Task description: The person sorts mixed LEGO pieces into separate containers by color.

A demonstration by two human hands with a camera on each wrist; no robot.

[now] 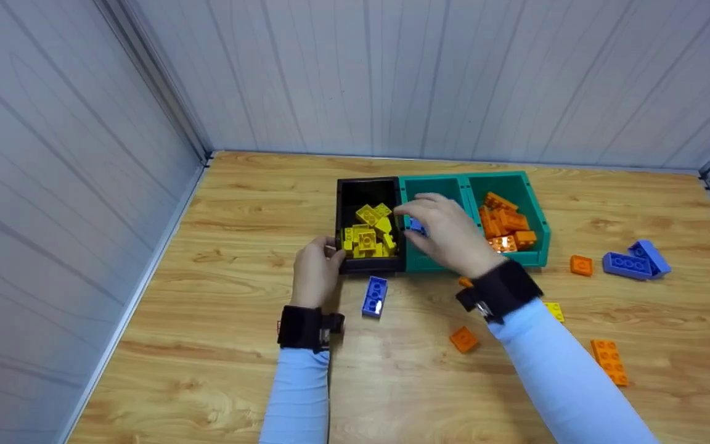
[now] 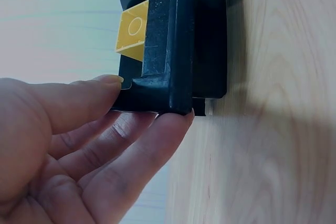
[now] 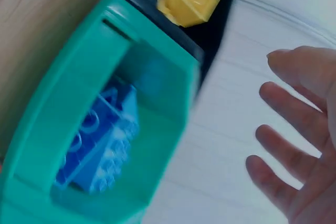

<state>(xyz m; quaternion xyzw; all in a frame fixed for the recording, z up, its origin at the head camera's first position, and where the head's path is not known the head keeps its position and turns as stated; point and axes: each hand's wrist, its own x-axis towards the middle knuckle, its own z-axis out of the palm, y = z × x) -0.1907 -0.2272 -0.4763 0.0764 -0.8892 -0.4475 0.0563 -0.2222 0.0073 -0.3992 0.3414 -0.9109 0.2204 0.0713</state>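
Note:
My left hand (image 1: 317, 274) pinches the front left corner of a black bin (image 1: 372, 265), thumb over the rim and fingers against the outer side. Yellow bricks (image 1: 367, 240) lie inside that bin. Over the middle green bin (image 1: 432, 264) hovers my right hand (image 1: 447, 237); the right wrist view shows its fingers spread with nothing between them. Blue bricks (image 3: 102, 140) sit in this bin, partly hidden by the hand in the head view. Just in front of the black bin a blue brick (image 1: 375, 296) lies on the table.
Joined on the right is another green bin (image 1: 537, 216) with orange bricks (image 1: 506, 222). Loose on the table (image 1: 238, 320) are orange bricks (image 1: 464, 340), blue bricks (image 1: 629, 264), a larger orange brick (image 1: 609, 362) and a yellow brick (image 1: 554, 311) partly behind the right arm. Walls rise behind and at both sides.

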